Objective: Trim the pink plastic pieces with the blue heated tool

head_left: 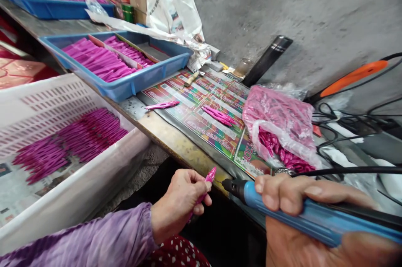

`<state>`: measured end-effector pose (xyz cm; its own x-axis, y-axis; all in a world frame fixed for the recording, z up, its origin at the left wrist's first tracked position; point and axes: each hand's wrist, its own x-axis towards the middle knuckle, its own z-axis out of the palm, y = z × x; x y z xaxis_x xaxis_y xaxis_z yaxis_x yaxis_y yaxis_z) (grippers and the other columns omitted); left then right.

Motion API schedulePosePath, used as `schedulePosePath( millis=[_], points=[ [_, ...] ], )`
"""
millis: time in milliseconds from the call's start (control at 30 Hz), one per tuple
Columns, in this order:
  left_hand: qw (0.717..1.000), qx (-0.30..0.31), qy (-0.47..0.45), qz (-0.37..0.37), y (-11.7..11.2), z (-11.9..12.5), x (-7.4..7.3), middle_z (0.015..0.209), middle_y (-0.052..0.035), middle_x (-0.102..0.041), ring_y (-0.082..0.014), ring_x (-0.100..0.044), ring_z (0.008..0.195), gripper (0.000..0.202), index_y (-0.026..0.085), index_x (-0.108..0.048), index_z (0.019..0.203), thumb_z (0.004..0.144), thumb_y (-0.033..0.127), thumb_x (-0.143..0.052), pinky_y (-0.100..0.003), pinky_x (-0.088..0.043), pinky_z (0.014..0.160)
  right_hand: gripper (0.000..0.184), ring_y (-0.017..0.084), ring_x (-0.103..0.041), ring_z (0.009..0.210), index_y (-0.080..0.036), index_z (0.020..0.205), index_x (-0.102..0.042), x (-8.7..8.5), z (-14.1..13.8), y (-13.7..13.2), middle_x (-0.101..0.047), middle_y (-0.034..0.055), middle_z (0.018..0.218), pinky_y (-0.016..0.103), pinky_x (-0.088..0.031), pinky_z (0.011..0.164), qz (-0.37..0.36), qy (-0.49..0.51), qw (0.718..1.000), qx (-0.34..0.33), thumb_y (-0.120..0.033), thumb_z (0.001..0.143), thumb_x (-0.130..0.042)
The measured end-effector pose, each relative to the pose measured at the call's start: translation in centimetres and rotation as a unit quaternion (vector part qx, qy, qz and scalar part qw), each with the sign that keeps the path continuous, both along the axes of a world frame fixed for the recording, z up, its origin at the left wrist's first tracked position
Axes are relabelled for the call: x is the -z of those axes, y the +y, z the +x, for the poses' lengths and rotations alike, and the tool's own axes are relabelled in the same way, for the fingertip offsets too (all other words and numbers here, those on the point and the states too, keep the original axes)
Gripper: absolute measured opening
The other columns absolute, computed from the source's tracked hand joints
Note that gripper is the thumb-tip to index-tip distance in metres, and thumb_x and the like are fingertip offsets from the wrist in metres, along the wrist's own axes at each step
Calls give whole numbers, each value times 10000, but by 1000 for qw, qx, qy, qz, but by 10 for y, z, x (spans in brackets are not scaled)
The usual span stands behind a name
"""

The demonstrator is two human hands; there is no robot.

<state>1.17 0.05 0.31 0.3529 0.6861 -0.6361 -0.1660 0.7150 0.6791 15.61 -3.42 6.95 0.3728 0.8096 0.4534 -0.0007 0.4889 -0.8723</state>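
Left hand [179, 204] pinches magenta plastic piece [207, 181] near bench front edge [182, 154], right hand [292, 200] grips blue soldering iron [314, 223]; printed mat [201, 120] on bench, concrete wall [314, 15] behind.

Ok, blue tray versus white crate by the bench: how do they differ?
The blue tray has solid walls and sits on the bench; the white crate has slotted walls and sits lower, beside the bench. The tray looks shallower than the crate. The tray has a divider; the crate has newspaper under its load. Both hold magenta pieces.
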Motion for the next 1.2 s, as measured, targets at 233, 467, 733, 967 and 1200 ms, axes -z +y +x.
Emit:
schedulePosePath(
  millis=[233, 467, 733, 967, 1200],
  points=[
    [1000, -3, -1, -2, -2, 0, -2, 520, 19, -600, -36, -370, 338, 147, 163, -560, 689, 743, 224, -682, -173, -189, 366, 341, 142, -506, 501, -251, 747, -649, -4, -9, 8, -548, -56, 558, 350, -499, 606, 0, 0, 1000, -8, -574, 823, -726],
    [1000, -4, 1, -3, -2, 1, 1, 502, 27, -582, -41, -369, 358, 120, 162, -558, 698, 799, 182, -618, -181, -214, 391, 267, 141, -531, 516, -252, 811, -649, -2, -3, 8, -569, -57, 584, 342, -498, 590, -8, -7, 999, -44, -507, 877, -692],
    [1000, -16, -7, -9, -5, 3, 6, 498, 28, -575, -43, -383, 383, 141, 157, -562, 712, 791, 202, -671, -179, -243, 416, 225, 127, -566, 526, -228, 860, -658, -15, -14, 19, -594, -45, 611, 339, -516, 603, -44, -43, 987, -147, -432, 860, -751],
    [1000, -19, -7, -21, -4, 5, 2, 498, 35, -561, -43, -390, 378, 141, 159, -550, 700, 826, 143, -612, -178, -219, 409, 251, 111, -494, 482, -225, 740, -620, -16, -32, 21, -538, -60, 539, 299, -437, 534, -58, 17, 997, -37, -419, 824, -754],
    [999, -23, -19, -18, -3, 5, 2, 490, 37, -555, -46, -400, 378, 171, 158, -552, 686, 841, 111, -607, -177, -234, 413, 315, 128, -524, 546, -233, 832, -624, -8, -27, 20, -553, -57, 596, 325, -477, 620, -57, 17, 998, -14, -519, 827, -757]
  ],
)
